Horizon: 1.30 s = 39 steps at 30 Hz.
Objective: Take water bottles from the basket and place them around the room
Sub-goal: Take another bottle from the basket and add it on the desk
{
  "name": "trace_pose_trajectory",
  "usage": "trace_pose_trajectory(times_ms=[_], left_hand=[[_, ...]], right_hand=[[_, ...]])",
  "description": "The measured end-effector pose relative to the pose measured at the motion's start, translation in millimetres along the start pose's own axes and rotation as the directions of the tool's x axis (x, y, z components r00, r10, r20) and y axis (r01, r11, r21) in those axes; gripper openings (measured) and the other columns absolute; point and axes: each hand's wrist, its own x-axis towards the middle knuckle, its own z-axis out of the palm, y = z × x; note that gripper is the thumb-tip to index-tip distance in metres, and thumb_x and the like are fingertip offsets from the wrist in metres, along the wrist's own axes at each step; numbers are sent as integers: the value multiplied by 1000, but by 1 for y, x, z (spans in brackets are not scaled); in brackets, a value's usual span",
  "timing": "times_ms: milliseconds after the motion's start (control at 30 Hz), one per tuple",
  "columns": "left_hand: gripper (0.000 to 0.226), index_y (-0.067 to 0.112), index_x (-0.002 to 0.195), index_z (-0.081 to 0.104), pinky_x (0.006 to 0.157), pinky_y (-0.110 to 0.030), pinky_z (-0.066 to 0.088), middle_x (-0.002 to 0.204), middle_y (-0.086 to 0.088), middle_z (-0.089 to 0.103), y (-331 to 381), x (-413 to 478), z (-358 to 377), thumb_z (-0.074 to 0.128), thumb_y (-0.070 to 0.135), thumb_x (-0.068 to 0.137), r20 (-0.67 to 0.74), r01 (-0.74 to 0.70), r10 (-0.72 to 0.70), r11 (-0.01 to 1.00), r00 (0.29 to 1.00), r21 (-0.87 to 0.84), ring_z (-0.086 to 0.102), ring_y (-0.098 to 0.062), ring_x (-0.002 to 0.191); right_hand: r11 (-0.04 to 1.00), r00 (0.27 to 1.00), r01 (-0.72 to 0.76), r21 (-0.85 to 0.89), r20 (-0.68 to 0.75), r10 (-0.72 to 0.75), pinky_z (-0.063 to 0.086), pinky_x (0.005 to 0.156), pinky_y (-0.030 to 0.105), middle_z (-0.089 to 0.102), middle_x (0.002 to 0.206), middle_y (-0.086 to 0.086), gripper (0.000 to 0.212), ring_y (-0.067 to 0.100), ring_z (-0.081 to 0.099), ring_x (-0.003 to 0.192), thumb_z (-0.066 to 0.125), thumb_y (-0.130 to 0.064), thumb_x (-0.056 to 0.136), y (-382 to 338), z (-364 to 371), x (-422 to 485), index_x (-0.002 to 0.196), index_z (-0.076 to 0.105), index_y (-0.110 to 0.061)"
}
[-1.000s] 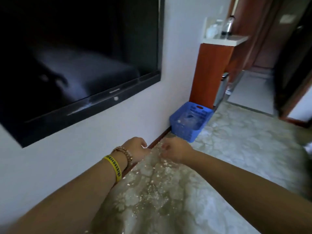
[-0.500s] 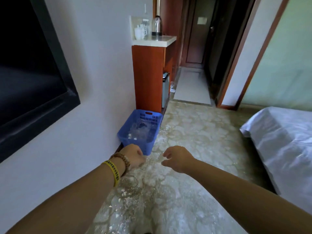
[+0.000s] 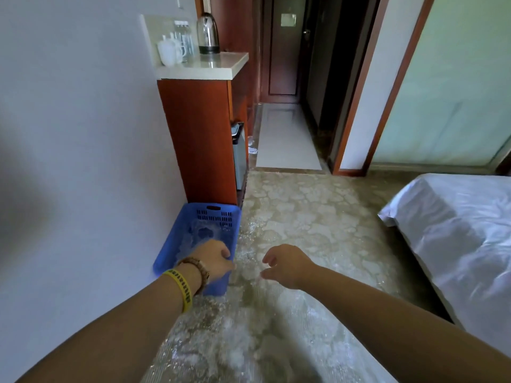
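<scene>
While we look down along both forearms, we see the blue basket (image 3: 177, 244) on the patterned floor (image 3: 304, 217), set against the white wall (image 3: 83, 134) and just in front of a reddish-brown cabinet (image 3: 196, 139). Inside the basket lie clear water bottles (image 3: 203, 233), blurred into one pale mass, so we cannot count them. Our left hand (image 3: 214, 261) hangs over the near right corner of the basket, fingers curled down; its grip looks closed around nothing we can make out, though the basket rim may lie under the fingertips. A yellow wristband (image 3: 181, 288) and a beaded bracelet (image 3: 197, 268) sit on that wrist. Our right hand (image 3: 286, 265) hovers above the floor just beside the basket, apart from it, with the fingers loosely spread and bent and the grip empty.

On the pale counter (image 3: 218, 69) atop the cabinet stand a steel kettle (image 3: 207, 33) and white cups (image 3: 170, 51). A bed (image 3: 456, 230) with a white sheet fills the right side, and a dark door (image 3: 284, 51) closes the corridor beyond.
</scene>
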Motion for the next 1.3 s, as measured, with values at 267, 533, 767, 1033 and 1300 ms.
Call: trace_pose_trajectory(times_ms=[267, 533, 767, 1033, 1300], left_hand=[[24, 14, 71, 45, 70, -30, 39, 79, -5, 45, 30, 141, -30, 60, 26, 85, -91, 82, -82, 997, 993, -2, 44, -19, 75], [19, 13, 96, 64, 84, -27, 44, 102, -10, 59, 24, 227, -60, 63, 28, 83, -151, 292, -311, 947, 938, -133, 58, -24, 98], [36, 9, 113, 62, 89, -26, 44, 122, -11, 60, -50, 294, -98, 66, 27, 81, -170, 458, -512, 845, 842, -275, 57, -27, 111], [41, 14, 119, 58, 97, -33, 46, 128, -7, 57, -130, 371, -153, 65, 31, 83, -179, 534, -634, 746, 752, -397, 55, -24, 115], [40, 12, 118, 60, 95, -34, 47, 126, -9, 58, -167, 401, -143, 64, 31, 83, -126, 618, -781, 570, 611, -541, 57, -26, 112]], right_hand=[[987, 989, 142, -81, 55, -138, 49, 82, 28, 67, 110, 11, 29, 23, 61, 101, 63, -24, 86, 47, -80, 154, 107, 67, -6], [954, 952, 270, -129, 183, -245, 52, 79, 35, 68, 108, 12, 33, 26, 64, 96, 68, -30, 80, 41, -121, 302, 103, 67, -7], [908, 891, 399, -128, 287, -351, 52, 87, 36, 68, 112, 13, 32, 27, 64, 100, 68, -22, 80, -17, -103, 426, 105, 67, -2], [869, 838, 481, -119, 354, -415, 47, 86, 26, 67, 114, 7, 31, 20, 63, 101, 65, -14, 82, -80, -93, 556, 113, 64, -10], [759, 727, 614, -217, 531, -436, 43, 67, 22, 55, 69, -2, 23, 27, 55, 81, 58, -14, 82, -118, -60, 644, 61, 52, -21]])
